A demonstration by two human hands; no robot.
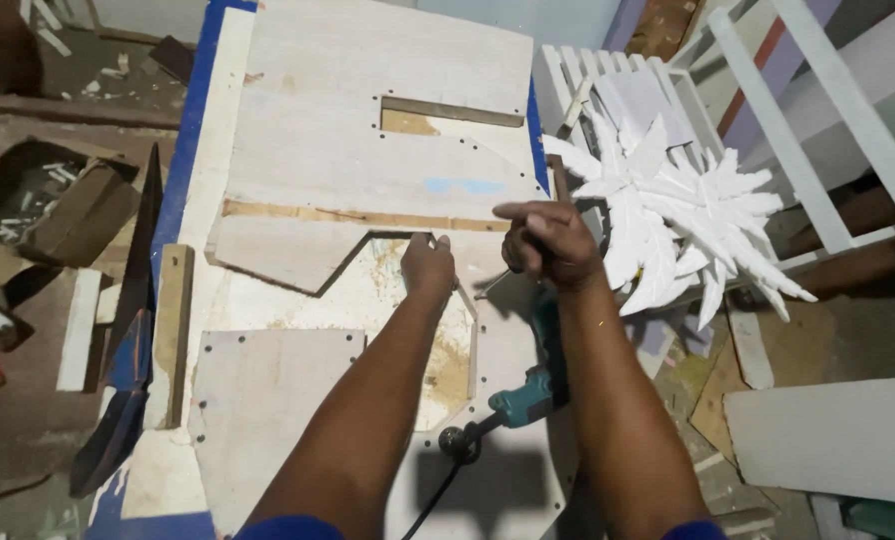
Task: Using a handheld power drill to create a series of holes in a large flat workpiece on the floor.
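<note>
Both forearms bare; left hand [428,262] and right hand [548,243] ungloved. Blue short sleeves visible at the upper arms.

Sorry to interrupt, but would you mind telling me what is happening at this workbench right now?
A person is bent over a white cut-out board on the bench. The left hand rests on the board at the edge of its angular cut-out. The right hand is closed around something thin, too small to identify. A teal power tool with a black cord lies on the board under the right forearm. A white spiky carved ornament sits to the right, beside a white slatted frame.
</note>
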